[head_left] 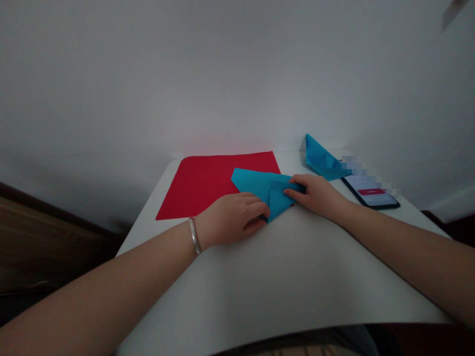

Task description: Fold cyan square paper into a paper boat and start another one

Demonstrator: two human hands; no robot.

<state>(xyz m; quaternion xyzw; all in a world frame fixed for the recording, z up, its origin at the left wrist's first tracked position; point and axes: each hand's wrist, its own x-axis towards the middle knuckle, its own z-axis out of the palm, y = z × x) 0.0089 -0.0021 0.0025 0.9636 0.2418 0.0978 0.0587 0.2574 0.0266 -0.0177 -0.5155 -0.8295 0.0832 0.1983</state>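
Between my two hands is a sheet of blue paper (256, 181), partly folded, with a darker flap turned over at its right end. My left hand (237, 217), a silver bangle at its wrist, pinches the paper's near edge, its fingertips curled over the fold. At the right corner, my right hand (311, 193) grips the flap between thumb and fingers. The blue paper overlaps a flat sheet of red paper (208, 183) lying behind and to the left. What lies beneath my left fingers is hidden.
A folded blue paper boat (322, 160) stands at the back right, against a phone (371, 192) with its screen lit. All rest on a white table (278, 282) pushed up to a pale wall (222, 74). A wooden piece (48, 237) stands left of the table.
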